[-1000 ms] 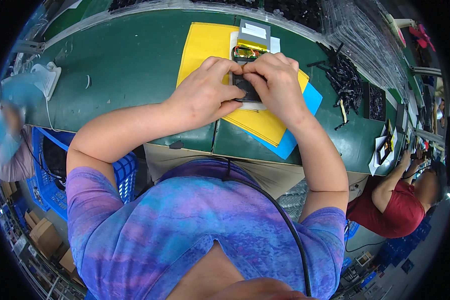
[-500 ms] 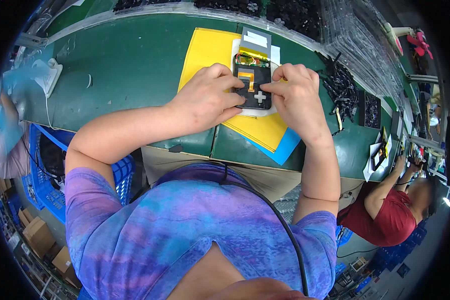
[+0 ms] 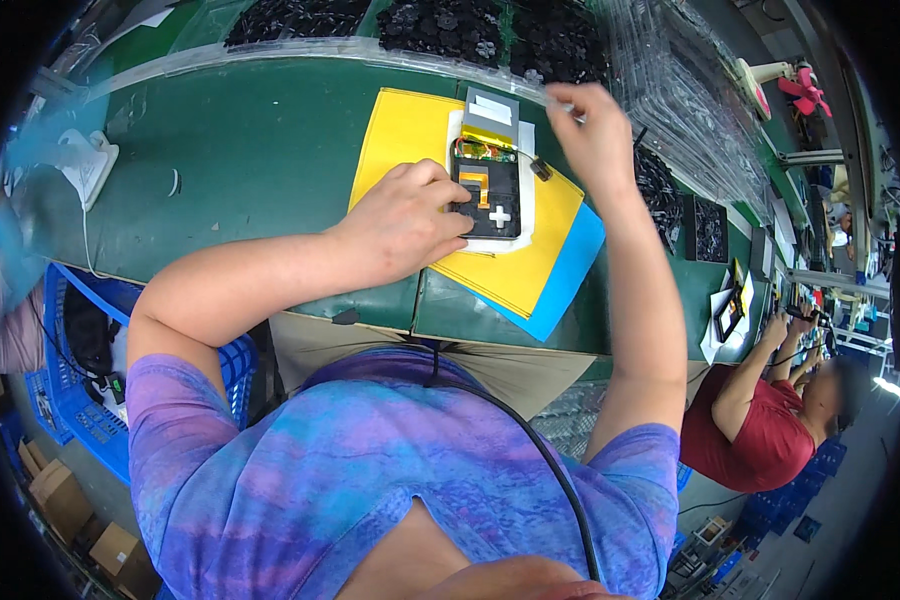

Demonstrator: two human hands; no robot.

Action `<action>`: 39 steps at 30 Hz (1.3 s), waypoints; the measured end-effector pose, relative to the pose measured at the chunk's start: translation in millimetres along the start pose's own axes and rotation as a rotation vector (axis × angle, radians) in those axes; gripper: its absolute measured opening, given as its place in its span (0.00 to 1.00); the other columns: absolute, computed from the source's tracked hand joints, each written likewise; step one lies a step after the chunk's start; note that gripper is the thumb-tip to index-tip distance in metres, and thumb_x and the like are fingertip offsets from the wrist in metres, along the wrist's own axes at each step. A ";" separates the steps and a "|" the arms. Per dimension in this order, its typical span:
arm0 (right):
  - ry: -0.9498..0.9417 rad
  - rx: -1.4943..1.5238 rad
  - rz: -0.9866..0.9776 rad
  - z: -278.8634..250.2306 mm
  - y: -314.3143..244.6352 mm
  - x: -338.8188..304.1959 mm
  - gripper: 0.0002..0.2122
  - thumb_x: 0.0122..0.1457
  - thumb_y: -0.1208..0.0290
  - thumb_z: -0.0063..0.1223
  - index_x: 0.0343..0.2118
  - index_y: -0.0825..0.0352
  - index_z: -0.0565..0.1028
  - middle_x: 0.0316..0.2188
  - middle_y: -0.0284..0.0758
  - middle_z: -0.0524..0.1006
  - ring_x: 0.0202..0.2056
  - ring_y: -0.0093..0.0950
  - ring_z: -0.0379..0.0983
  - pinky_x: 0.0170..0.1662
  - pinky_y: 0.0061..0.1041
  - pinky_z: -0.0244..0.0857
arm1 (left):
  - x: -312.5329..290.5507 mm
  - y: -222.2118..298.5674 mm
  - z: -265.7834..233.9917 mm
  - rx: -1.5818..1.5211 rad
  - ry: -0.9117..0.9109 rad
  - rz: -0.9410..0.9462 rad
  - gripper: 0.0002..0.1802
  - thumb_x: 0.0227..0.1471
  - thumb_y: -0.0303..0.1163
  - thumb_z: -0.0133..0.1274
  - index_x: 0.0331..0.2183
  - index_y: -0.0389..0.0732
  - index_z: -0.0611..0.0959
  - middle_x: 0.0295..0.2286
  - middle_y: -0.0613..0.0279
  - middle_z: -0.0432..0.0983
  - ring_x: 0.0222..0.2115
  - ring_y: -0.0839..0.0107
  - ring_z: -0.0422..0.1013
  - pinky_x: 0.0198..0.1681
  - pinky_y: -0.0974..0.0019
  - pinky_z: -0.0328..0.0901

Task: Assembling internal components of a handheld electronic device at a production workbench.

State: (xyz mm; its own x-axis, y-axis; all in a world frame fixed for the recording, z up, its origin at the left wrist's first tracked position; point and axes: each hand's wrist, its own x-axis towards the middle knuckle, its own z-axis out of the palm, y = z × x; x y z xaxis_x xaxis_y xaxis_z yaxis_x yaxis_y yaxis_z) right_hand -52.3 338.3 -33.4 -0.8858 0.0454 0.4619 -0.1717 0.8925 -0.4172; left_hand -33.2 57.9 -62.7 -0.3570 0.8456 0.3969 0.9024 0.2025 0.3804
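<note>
An opened black handheld game console [image 3: 492, 215] lies on a white sheet, showing a light grey cross-shaped button [image 3: 499, 216] and an orange flex cable [image 3: 483, 190]. A grey rectangular panel [image 3: 491, 108] with a pale label and yellow tape adjoins its far end. My left hand [image 3: 405, 217] grips the console's left side, fingers bent over the edge. Farther back, my right hand [image 3: 595, 135] is raised clear of the console, near the parts trays, its thumb and forefinger apart; nothing shows between them. A small dark connector [image 3: 541, 169] on a thin wire rests right of the console.
Yellow [image 3: 395, 135] and blue [image 3: 570, 285] sheets lie under the work on the green table [image 3: 260, 150]. Trays of black parts [image 3: 440, 25] line the back. Dark strips [image 3: 655, 190] and a small black box [image 3: 706, 228] lie rightward. A co-worker in red [image 3: 750, 430] sits right.
My right hand has let go of the console and moved back toward the parts trays. My left hand stays on the console. The whole view has shifted slightly.
</note>
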 end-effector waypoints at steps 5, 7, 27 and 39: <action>-0.050 -0.436 -0.022 28.2 51.3 53.9 0.14 0.53 0.59 0.65 0.41 0.56 0.85 0.36 0.35 0.81 0.43 0.36 0.78 0.48 0.39 0.70 | -0.2 -3.8 2.5 -0.011 0.004 -0.004 0.13 0.45 0.33 0.65 0.36 0.44 0.87 0.43 0.61 0.77 0.46 0.60 0.69 0.50 0.58 0.66; -0.116 -0.489 0.025 33.5 55.7 61.8 0.13 0.53 0.56 0.65 0.40 0.53 0.86 0.37 0.34 0.82 0.45 0.35 0.77 0.50 0.40 0.68 | -2.4 -4.5 3.5 -0.019 0.003 -0.020 0.13 0.45 0.33 0.65 0.37 0.43 0.87 0.43 0.61 0.77 0.46 0.60 0.69 0.50 0.59 0.67; -0.556 0.089 0.114 -13.6 -57.2 -47.3 0.06 0.47 0.73 0.68 0.28 0.64 0.84 0.30 0.37 0.77 0.35 0.34 0.77 0.40 0.31 0.71 | -2.6 -9.9 6.5 0.014 0.004 0.000 0.10 0.49 0.34 0.62 0.35 0.43 0.86 0.43 0.60 0.76 0.45 0.60 0.69 0.50 0.61 0.67; -0.401 -0.008 -0.200 -13.2 -59.3 -59.8 0.05 0.44 0.75 0.66 0.24 0.63 0.79 0.30 0.31 0.75 0.38 0.34 0.73 0.42 0.34 0.64 | -0.7 -5.7 9.0 0.144 -0.048 0.048 0.10 0.47 0.27 0.54 0.36 0.40 0.80 0.39 0.59 0.73 0.44 0.58 0.70 0.49 0.60 0.68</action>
State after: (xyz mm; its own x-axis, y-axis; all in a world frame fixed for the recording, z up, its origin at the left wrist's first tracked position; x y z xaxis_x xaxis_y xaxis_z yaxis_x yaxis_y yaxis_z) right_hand 16.6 288.6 -26.0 -0.9329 -0.3045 0.1923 -0.3547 0.8696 -0.3435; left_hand -35.9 60.6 -72.6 -0.3033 0.8782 0.3698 0.9448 0.2266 0.2369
